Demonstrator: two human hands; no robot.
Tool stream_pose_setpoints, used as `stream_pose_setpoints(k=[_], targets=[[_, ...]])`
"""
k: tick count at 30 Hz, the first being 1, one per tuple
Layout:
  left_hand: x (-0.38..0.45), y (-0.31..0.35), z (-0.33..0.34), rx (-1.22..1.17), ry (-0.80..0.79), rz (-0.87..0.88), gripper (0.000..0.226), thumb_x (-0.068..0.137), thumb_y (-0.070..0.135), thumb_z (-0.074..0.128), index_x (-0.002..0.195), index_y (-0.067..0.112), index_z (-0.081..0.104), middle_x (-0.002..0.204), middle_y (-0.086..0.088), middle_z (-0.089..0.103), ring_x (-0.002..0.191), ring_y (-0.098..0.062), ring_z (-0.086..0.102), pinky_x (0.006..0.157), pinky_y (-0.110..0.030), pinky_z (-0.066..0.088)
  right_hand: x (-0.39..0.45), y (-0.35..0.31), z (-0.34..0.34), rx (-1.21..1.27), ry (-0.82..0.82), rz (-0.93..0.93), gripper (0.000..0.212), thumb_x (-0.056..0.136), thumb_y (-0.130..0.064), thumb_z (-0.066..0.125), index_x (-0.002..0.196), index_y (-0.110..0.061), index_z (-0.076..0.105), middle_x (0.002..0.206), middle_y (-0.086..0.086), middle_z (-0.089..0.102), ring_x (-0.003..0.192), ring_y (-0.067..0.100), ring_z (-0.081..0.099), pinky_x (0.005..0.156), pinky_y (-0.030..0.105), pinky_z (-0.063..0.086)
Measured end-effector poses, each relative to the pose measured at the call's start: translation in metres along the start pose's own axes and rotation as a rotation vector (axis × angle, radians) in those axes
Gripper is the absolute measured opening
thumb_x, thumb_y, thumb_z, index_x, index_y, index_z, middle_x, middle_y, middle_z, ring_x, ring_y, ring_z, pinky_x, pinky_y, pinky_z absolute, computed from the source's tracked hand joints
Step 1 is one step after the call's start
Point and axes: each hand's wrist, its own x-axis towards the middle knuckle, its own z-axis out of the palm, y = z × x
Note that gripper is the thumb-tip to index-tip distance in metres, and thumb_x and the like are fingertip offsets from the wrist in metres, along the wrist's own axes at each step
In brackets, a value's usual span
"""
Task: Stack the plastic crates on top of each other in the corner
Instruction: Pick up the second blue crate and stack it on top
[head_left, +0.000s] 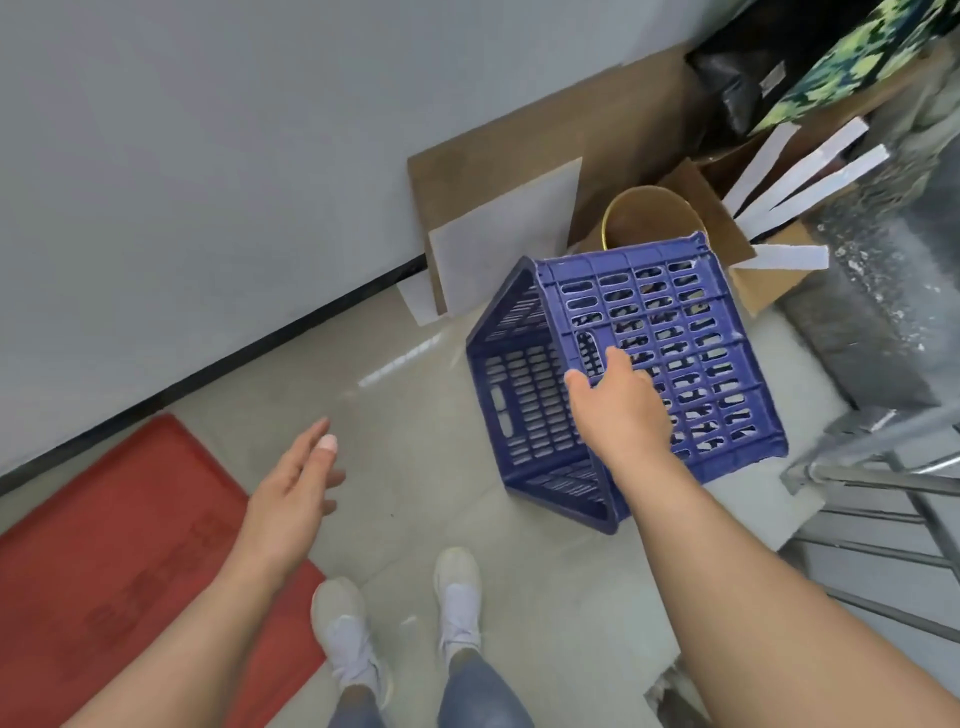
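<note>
Head view: right hand grips slotted blue plastic crate.

Cluttered storage corner, cardboard sheets against grey wall, open box (white strips inside), tiled floor

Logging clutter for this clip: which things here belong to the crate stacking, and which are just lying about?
Job:
- blue plastic crate, tipped on its side
- right hand, on the crate
- left hand, open, free

Lying about:
- red mat
- cardboard sheet
- white board
- gold-rimmed round container
- white strips
</note>
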Motion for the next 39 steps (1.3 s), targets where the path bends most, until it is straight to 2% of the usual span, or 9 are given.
stream_pose_setpoints(k=[2,5,10,14,19,25,28,33,39], targets=[[0.017,-0.006,0.01,-0.012,-0.047,-0.015,0.044,0.098,0.043,0.032,0.14,0.034,0.039,0.134,0.0,0.052,0.115,-0.018,0.056,0.097,-0.035,0.043,0.015,0.004,0.01,-0.017,-0.008,0.026,0.057,0.096,-0.044,0.04,0.144,-0.015,0.03,0.138,0.016,0.046,0.123,0.036,0.046,0.091,0.045,0.04],[0.047,-0.014,0.03,-0.074,-0.091,-0.053,0.048,0.099,0.048,0.02,0.142,0.034,0.034,0.139,0.001,0.047,0.121,-0.015,0.048,0.101,-0.033,0.036,0.035,0.009,0.027,-0.069,0.014,0.04,0.056,0.096,-0.045,0.038,0.143,-0.014,0.032,0.142,0.015,0.039,0.122,0.038,0.046,0.089,0.043,0.038],[0.082,-0.042,0.047,-0.128,-0.09,-0.122,0.053,0.098,0.051,0.017,0.144,0.03,0.034,0.144,-0.001,0.045,0.12,-0.018,0.049,0.098,-0.035,0.039,0.052,0.01,0.059,-0.079,0.172,-0.084,0.046,0.1,-0.036,0.034,0.135,-0.008,0.041,0.141,0.008,0.032,0.096,0.036,0.053,0.073,0.035,0.032],[0.09,-0.068,0.055,-0.175,-0.067,-0.191,0.054,0.098,0.052,0.019,0.143,0.028,0.037,0.141,-0.004,0.048,0.115,-0.021,0.055,0.094,-0.036,0.045,0.053,0.019,0.077,-0.105,0.295,-0.132,0.045,0.101,-0.037,0.031,0.135,-0.01,0.043,0.137,0.009,0.039,0.103,0.038,0.052,0.07,0.035,0.029],[0.09,-0.089,0.06,-0.207,-0.023,-0.227,0.053,0.098,0.051,0.021,0.141,0.026,0.04,0.135,-0.004,0.051,0.113,-0.022,0.057,0.093,-0.038,0.046,0.064,0.012,0.084,-0.023,0.195,-0.04,0.053,0.1,-0.046,0.021,0.137,-0.01,0.036,0.14,0.012,0.046,0.115,0.04,0.05,0.075,0.04,0.029],[0.093,-0.108,0.069,-0.244,0.001,-0.233,0.052,0.098,0.05,0.024,0.139,0.025,0.042,0.126,-0.002,0.055,0.109,-0.021,0.059,0.092,-0.039,0.047,0.07,0.014,0.091,-0.031,0.237,-0.054,0.056,0.099,-0.049,0.021,0.131,-0.007,0.04,0.131,0.016,0.052,0.111,0.04,0.052,0.071,0.038,0.028],[0.095,-0.12,0.07,-0.238,-0.007,-0.243,0.051,0.099,0.048,0.024,0.14,0.024,0.041,0.125,-0.001,0.054,0.109,-0.021,0.058,0.093,-0.04,0.047,0.07,0.014,0.086,-0.102,0.245,-0.053,0.056,0.1,-0.046,0.022,0.137,-0.008,0.039,0.136,0.018,0.045,0.117,0.04,0.047,0.081,0.044,0.035],[0.099,-0.143,0.071,-0.226,-0.024,-0.262,0.05,0.099,0.047,0.024,0.14,0.024,0.041,0.125,-0.002,0.053,0.109,-0.022,0.057,0.093,-0.04,0.046,0.061,0.007,0.098,-0.026,0.337,-0.031,0.051,0.102,-0.038,0.021,0.144,-0.011,0.032,0.142,0.014,0.042,0.124,0.04,0.043,0.09,0.048,0.038],[0.105,-0.161,0.054,-0.242,-0.023,-0.246,0.048,0.1,0.045,0.025,0.139,0.023,0.042,0.125,-0.003,0.054,0.11,-0.023,0.057,0.092,-0.04,0.046,0.06,0.011,0.102,-0.036,0.448,-0.113,0.05,0.102,-0.038,0.021,0.138,-0.01,0.04,0.133,0.016,0.05,0.118,0.039,0.048,0.079,0.044,0.037]])
